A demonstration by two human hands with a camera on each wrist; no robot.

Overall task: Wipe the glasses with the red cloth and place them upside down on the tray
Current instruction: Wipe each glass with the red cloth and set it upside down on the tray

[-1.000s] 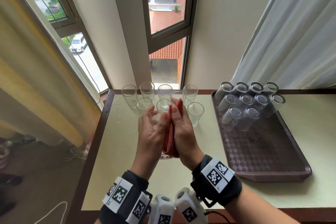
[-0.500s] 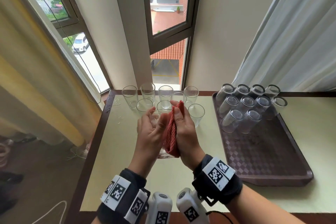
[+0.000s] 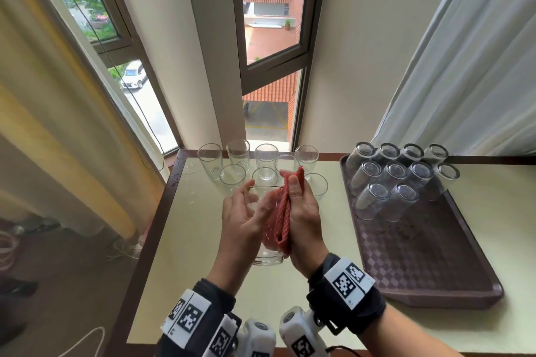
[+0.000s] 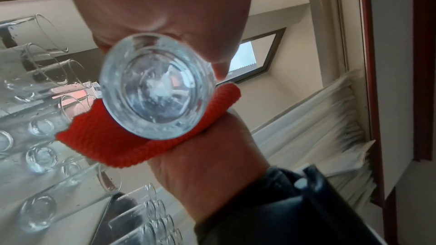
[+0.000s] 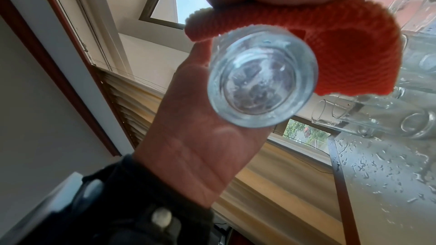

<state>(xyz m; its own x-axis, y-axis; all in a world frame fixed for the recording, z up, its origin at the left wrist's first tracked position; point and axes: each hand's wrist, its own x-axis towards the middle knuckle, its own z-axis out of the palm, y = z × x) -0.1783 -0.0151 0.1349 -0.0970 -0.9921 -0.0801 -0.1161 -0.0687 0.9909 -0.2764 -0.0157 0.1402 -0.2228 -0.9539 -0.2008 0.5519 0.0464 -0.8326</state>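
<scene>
Pale green bench (image 3: 493, 211) with dark wood edging, pushed against cream walls (image 3: 348, 66). Tall windows behind: a narrow one (image 3: 269, 38) hinged open at centre, showing red tiled roofs and a paved yard; another at left (image 3: 87, 9) over trees and a parked white car (image 3: 133, 75). Yellow curtain (image 3: 58, 124) at left, white curtain (image 3: 464, 66) at right. Brown floor (image 3: 58, 284) below, daylight throughout.

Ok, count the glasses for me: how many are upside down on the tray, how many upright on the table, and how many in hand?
Upside-down glasses on the tray: 10
Upright glasses on the table: 8
Held glass, against the red cloth: 1
Total: 19
</scene>
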